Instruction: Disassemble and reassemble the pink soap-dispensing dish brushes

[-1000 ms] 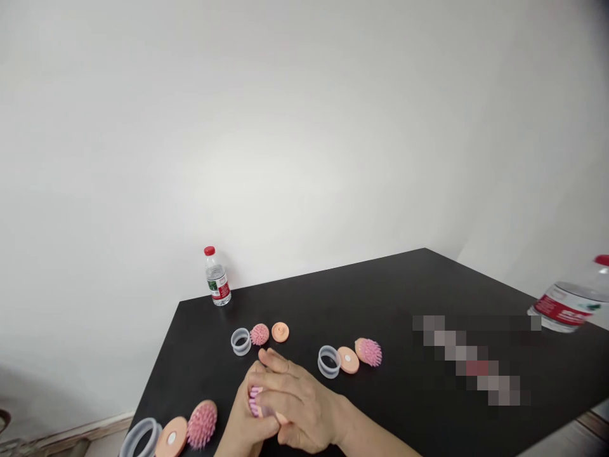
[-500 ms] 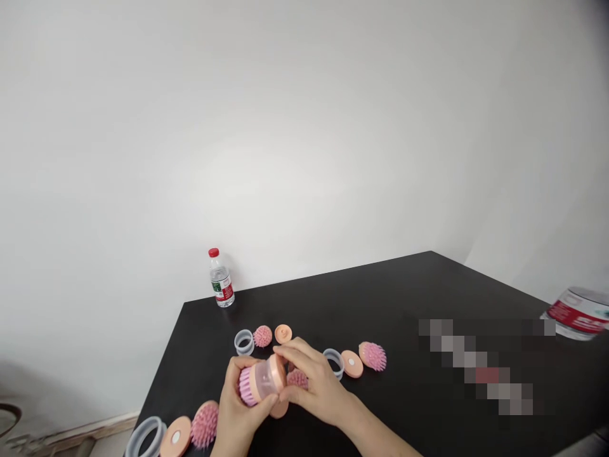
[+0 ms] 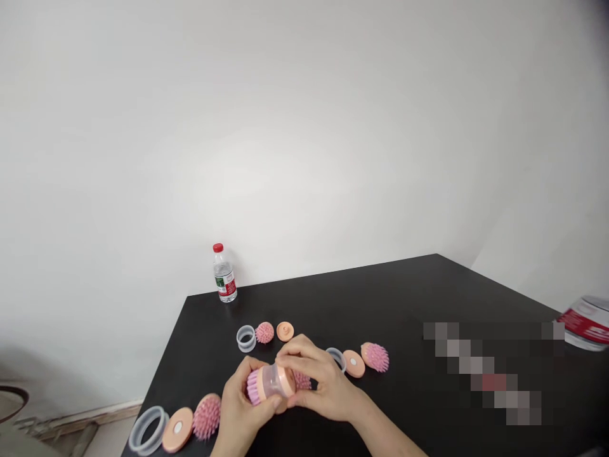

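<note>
"Pink-bristled round brush with a translucent middle and peach cap: where is it?"

"Held over the near side of the black worktop, its bristled end cupped in the left hand, its cap gripped by the right hand."

"How much is done?"

"Its 3 parts look joined; tightness I can't tell. Left apart are 3 sets, at near left, far left and right, each with a translucent grey plastic ring, round peach disc and pink bristled head. Another bristled head peeks out behind the right hand."
</note>
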Tool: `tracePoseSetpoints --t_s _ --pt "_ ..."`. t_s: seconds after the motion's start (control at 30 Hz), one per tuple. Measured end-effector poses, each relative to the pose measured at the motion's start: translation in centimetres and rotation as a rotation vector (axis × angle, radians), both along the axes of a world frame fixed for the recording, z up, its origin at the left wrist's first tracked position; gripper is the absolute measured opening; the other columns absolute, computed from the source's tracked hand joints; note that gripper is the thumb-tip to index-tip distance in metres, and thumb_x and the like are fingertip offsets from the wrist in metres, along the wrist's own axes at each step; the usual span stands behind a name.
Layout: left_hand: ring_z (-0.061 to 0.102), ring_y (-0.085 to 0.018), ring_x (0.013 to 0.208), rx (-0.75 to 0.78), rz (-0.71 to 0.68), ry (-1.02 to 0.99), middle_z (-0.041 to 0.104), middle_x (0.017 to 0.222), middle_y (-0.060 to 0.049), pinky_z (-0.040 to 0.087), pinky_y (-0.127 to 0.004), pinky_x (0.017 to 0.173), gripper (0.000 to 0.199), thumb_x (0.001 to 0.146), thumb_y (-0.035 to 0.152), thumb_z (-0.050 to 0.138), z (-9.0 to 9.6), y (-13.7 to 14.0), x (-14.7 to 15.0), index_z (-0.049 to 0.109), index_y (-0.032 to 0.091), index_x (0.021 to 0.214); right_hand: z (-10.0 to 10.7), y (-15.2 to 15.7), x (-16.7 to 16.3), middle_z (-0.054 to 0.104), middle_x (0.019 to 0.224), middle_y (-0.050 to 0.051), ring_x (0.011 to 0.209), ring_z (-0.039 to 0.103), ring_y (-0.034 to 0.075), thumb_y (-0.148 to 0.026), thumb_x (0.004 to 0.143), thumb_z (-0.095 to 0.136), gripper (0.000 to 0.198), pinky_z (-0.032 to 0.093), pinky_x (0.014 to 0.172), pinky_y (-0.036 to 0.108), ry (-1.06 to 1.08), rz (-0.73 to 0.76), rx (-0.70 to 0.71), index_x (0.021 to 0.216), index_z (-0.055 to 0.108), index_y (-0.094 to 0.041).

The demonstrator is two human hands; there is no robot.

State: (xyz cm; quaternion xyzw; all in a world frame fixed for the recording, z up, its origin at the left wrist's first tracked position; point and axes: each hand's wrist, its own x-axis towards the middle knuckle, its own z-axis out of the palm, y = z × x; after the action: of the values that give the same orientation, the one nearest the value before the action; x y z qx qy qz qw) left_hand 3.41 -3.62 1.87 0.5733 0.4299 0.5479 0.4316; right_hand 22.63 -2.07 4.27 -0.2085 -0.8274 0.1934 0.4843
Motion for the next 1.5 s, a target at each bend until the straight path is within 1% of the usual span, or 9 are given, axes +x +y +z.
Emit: tracePoseSetpoints --t_s 0.23,0.33,0.5,0.7,0.83,1.0,1.3,1.43,1.5 --pt "0.056 -0.011 0.043 -0.268 -0.317 -0.215 0.063 0.052 0.0 0.035 -0.018 0.041 0.05 0.07 0.063 0.074 -0.9 0.4 0.3 0.057 0.017 0.076 0.8 0.0 0.6 0.06 0.129 0.009 0.121 0.056 0.02 -0.017 0.104 0.044 0.03 0.053 0.096 0.037 -0.088 0.129 0.121 0.124 0.063 -0.029" --pt "0.057 -0.011 0.047 -0.261 -0.312 -0.219 0.064 0.055 0.0 0.038 -0.018 0.044 0.048 0.071 0.06 0.076 -1.2 0.5 0.4 0.056 0.017 0.076 0.4 0.1 0.6 0.063 0.119 0.01 0.108 0.061 0.021 -0.033 0.101 0.056 0.027 0.055 0.09 0.037 -0.127 0.024 0.126 0.126 0.062 -0.027" --pt "0.046 -0.007 0.046 -0.191 -0.214 -0.223 0.057 0.055 0.006 0.035 -0.018 0.046 0.053 0.058 0.057 0.086 -1.8 0.7 0.1 0.053 0.019 0.077 -0.7 0.0 0.2 0.063 0.103 0.009 0.089 0.065 0.02 -0.063 0.085 0.063 0.063 0.057 0.078 0.032 -0.09 -0.133 0.063 0.132 0.056 -0.021" --pt "0.057 -0.013 0.064 0.083 0.016 0.058 0.064 0.074 0.004 0.046 -0.023 0.058 0.054 0.049 0.049 0.092 -1.3 0.2 -0.1 0.063 0.02 0.084 -0.6 -0.4 -0.1 0.064 0.096 0.008 0.082 0.063 0.019 -0.065 0.096 0.044 0.055 0.053 0.072 0.031 -0.149 -0.166 -0.073 0.12 0.058 -0.019" --pt "0.068 -0.018 0.073 0.369 0.106 0.337 0.069 0.085 0.001 0.056 -0.027 0.065 0.044 0.062 0.041 0.09 -0.9 0.0 -0.2 0.065 0.023 0.095 -0.9 -0.7 -1.0 0.056 0.07 -0.003 0.058 0.051 0.014 -0.061 0.093 0.05 0.04 0.041 0.056 0.026 -0.151 -0.25 -0.36 0.09 0.051 -0.021" --pt "0.074 -0.021 0.079 0.64 0.189 0.472 0.073 0.093 -0.004 0.062 -0.03 0.066 0.039 0.073 0.041 0.083 -1.1 0.0 -0.4 0.065 0.023 0.102 -0.8 -1.1 -1.4 0.052 0.065 -0.006 0.051 0.048 0.009 -0.045 0.089 0.059 0.028 0.034 0.045 0.018 -0.088 -0.17 -0.611 0.084 0.042 -0.023" --pt "0.075 -0.02 0.077 0.761 0.194 0.527 0.074 0.093 -0.006 0.063 -0.028 0.063 0.03 0.083 0.038 0.074 -0.3 0.0 -0.4 0.063 0.021 0.105 -1.0 -0.5 -1.3 0.055 0.06 -0.008 0.033 0.047 0.006 -0.045 0.097 0.046 0.024 0.023 0.027 0.011 -0.019 -0.062 -0.831 0.088 0.045 -0.022" --pt "0.074 -0.021 0.077 0.651 0.165 0.517 0.073 0.091 -0.004 0.062 -0.03 0.063 0.03 0.08 0.038 0.076 -0.4 0.1 -0.5 0.064 0.023 0.102 -1.6 -0.1 -1.2 0.058 0.057 -0.007 0.038 0.055 0.01 -0.041 0.098 0.045 0.023 0.038 0.034 0.016 -0.025 -0.06 -0.911 0.094 0.052 -0.02" --pt "0.073 -0.024 0.079 0.516 0.164 0.524 0.072 0.091 -0.003 0.062 -0.035 0.065 0.034 0.076 0.04 0.079 -1.0 0.4 -0.7 0.064 0.023 0.101 -1.1 0.0 -0.7 0.069 0.083 0.001 0.066 0.069 0.016 -0.037 0.093 0.058 0.022 0.055 0.054 0.024 -0.047 -0.106 -0.785 0.106 0.058 -0.02"
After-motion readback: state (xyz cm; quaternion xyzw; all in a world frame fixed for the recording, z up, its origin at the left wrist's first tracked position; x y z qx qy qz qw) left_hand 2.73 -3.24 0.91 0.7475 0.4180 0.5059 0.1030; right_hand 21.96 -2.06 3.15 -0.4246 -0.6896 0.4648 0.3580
